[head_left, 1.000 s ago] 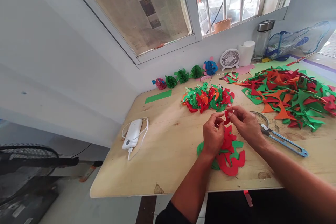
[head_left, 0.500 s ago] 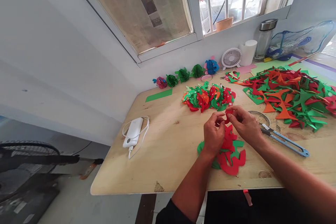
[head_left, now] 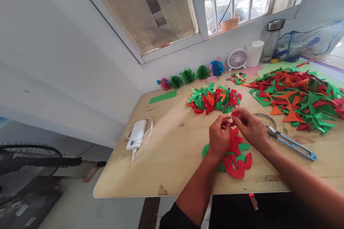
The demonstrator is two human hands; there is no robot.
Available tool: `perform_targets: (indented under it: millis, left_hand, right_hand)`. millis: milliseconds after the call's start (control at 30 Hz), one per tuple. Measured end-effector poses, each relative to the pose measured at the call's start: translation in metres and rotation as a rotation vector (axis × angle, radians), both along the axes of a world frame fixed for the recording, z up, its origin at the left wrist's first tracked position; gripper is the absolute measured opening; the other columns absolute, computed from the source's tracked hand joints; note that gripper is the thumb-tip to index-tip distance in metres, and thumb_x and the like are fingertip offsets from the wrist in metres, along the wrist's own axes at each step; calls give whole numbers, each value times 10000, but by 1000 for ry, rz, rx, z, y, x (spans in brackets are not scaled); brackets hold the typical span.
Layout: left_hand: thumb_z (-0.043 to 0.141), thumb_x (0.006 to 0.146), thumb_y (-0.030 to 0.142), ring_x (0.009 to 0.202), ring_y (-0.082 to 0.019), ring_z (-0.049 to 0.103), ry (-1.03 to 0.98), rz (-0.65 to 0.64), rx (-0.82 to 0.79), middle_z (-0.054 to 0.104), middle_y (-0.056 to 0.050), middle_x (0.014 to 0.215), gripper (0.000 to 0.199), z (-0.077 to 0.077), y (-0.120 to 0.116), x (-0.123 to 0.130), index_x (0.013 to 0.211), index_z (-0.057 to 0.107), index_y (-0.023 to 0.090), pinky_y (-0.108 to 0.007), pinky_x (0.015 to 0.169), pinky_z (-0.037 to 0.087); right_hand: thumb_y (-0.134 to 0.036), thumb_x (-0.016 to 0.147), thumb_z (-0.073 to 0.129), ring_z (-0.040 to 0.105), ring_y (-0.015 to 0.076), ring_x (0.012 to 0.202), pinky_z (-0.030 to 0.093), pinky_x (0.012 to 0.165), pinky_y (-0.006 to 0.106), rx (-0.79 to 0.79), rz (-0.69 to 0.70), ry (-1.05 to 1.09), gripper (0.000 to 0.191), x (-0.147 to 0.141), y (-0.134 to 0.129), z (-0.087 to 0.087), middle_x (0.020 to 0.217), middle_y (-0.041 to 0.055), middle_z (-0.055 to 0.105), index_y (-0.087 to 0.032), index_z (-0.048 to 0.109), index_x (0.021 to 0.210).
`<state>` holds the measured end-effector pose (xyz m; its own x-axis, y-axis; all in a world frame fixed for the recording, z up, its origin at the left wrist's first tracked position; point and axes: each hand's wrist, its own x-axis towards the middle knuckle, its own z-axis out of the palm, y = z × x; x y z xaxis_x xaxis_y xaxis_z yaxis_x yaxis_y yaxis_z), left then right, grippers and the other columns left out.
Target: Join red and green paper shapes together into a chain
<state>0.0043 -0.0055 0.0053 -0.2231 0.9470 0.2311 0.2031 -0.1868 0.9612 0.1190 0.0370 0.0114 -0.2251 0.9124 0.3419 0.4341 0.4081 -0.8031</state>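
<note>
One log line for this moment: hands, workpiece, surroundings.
left hand: fingertips at red piece, grip unclear | right hand: pinching red piece | near hands: red-and-green cutouts | far right: multicolored scraps

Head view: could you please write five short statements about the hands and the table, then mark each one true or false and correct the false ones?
1. The left hand and the right hand meet at a small red piece. True.
2. A white cable is plugged into the white power bank. True.
3. The white power bank lies to the right of both hands. False: it lies to their left.
4. The small fan stands beside a white container. True.
5. Every cut piece in view is blue. False: the large heap of cut pieces mixes red, orange and green.
</note>
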Motion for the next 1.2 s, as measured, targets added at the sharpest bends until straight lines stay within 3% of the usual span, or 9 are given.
perform_targets:
  millis: [333,633,767,1000,1200]
  left_hand:
    - [501,783,117,723,-128,610,-20,2,2,613,0,742,185,-1,0,-1,926,584,199,-233,653,457]
    - [502,771,109,710,-125,601,-5,60,-22,614,-18,768,200,-2,1,0,937,588,181,-224,637,465]
    - [506,756,102,714,-124,595,-17,120,-32,606,-12,758,292,-3,2,-2,1030,569,181,-230,663,472]
    - [580,706,129,733,-139,634,-268,165,-66,640,-12,743,413,-1,5,-5,1112,516,168,-259,716,487]
    - [644,676,191,688,-133,626,-503,207,-118,662,-37,755,435,-3,9,-7,1087,510,148,-251,664,493]
  right_hand:
    - [-279,790,497,567,124,518,402,508,237,-38,44,-14,129,1,4,-8,640,-7,656,-209,566,874]
    - [-289,787,508,525,118,506,392,497,242,-95,59,-10,97,-1,2,-4,635,-7,636,-205,548,810]
    - [-295,783,514,500,118,499,382,485,249,-118,68,25,93,-1,4,-7,611,-10,610,-208,547,788]
    - [-350,797,522,499,124,516,392,474,248,-104,64,137,149,0,8,-8,581,-15,549,-204,547,815]
    - [-318,782,544,549,132,611,443,547,254,-107,5,130,192,0,7,-5,740,12,619,-210,550,940]
